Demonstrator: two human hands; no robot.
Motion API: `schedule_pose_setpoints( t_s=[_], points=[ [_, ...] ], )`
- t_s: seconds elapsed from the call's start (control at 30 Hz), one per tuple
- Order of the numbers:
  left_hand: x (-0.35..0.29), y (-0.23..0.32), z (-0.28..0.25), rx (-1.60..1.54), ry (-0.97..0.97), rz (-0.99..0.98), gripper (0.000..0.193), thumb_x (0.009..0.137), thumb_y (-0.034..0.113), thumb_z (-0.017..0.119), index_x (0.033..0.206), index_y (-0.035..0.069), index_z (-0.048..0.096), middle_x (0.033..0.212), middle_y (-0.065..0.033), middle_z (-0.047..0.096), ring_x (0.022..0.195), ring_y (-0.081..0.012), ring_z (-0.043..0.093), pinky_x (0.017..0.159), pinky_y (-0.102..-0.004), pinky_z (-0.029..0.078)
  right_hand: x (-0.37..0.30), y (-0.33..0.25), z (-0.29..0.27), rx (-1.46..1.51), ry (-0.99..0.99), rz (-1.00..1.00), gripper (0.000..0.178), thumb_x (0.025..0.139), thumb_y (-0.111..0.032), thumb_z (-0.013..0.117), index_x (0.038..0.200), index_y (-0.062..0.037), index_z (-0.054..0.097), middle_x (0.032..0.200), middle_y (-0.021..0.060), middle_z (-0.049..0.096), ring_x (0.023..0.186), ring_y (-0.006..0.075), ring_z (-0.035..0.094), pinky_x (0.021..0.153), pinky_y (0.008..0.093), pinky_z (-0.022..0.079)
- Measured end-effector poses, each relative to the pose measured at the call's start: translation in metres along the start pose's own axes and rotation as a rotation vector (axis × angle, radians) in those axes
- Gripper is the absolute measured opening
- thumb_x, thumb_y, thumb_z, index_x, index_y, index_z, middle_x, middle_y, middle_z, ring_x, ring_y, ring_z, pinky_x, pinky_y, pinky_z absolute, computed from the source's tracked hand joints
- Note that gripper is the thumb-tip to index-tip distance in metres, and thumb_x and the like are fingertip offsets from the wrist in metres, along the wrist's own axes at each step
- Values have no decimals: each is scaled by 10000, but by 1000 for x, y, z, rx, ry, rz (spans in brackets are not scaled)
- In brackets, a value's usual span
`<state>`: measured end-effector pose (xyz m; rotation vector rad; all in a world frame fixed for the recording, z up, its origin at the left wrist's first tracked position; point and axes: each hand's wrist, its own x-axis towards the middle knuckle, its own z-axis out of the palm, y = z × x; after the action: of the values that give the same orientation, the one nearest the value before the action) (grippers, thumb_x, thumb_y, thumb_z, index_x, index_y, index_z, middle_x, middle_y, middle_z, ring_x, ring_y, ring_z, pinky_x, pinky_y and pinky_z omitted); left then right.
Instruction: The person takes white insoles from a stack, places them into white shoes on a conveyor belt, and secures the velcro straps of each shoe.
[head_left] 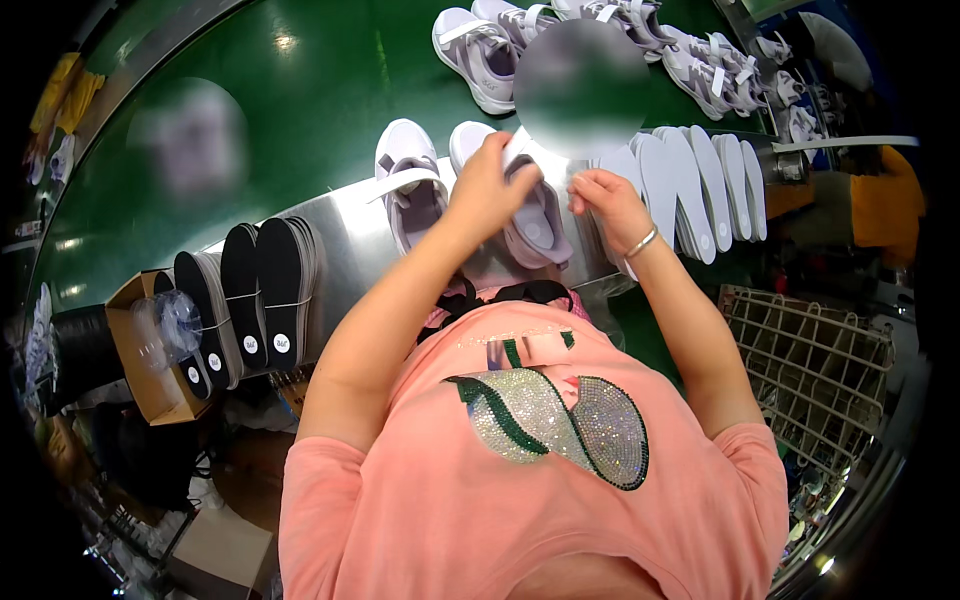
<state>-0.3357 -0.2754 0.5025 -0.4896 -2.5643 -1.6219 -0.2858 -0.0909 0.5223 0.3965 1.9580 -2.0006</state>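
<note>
While we look down over our own coral shirt, we see our left hand [490,185] curled over the toe end of a pale lilac sneaker [535,225] that lies on the metal shelf [340,235], fingers closed around its upper. Our right hand [605,205] sits just beside it, fingertips pinched together near the shoe's collar; whether something thin is held between them we cannot tell. A silver bangle [641,242] rings that wrist.

Room to move is tight at the middle. The shelf is a narrow curved strip of brushed steel, and its far edge meets the glossy green belt [300,90], which lies open and bare on the left side. A second lilac sneaker [410,185] rests just left of the held one, touching the shelf's far edge, with a white strap across it. To the right, a fan of white insoles [700,185] stands on edge, close to our right wrist. To the left, bundles of black-faced insoles [250,290] lean in a row, each tied with a thin band and bearing a small round white sticker low on its face.

Farther out on the belt, a row of grey and white sneakers [620,40] lies along the upper rim, soft mesh with white straps. A brown cardboard box [135,370] holding crinkled clear plastic sits at the left end of the shelf. A white wire basket [810,365] stands at lower right.
</note>
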Motion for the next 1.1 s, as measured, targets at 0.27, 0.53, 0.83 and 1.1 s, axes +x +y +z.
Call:
schedule_pose_setpoints(
  t_s=[0.27,0.53,0.83,1.1],
  points=[
    [-32,35,-52,-297,-226,48,184,772,161,554,881,13,542,767,-156,580,711,-289,574,643,-341,443,-42,-23,50,-388,-38,-214,175,844,-126,481,892,19,565,802,42,567,755,105,526,698,213,403],
    [-108,-41,-313,458,1185,-112,189,841,101,413,960,10,529,844,-150,589,797,-276,562,725,-310,443,-15,65,14,-462,-1,10,437,785,-203,571,1152,-21,420,1062,91,488,928,174,479,802,290,403],
    [-92,-16,-190,354,552,-260,472,756,185,608,1162,26,428,671,-49,551,596,-157,537,580,-273,446,15,49,95,-554,-101,-97,431,769,-226,570,1054,60,420,950,164,516,776,218,547,675,314,448],
    [-18,-32,-80,643,-207,-425,716,735,140,470,1338,87,89,638,-178,580,542,-363,558,511,-470,444,58,11,59,-1050,0,-525,332,757,-256,551,1021,-55,536,1095,208,479,1004,345,455,856,397,371]
  ],
)
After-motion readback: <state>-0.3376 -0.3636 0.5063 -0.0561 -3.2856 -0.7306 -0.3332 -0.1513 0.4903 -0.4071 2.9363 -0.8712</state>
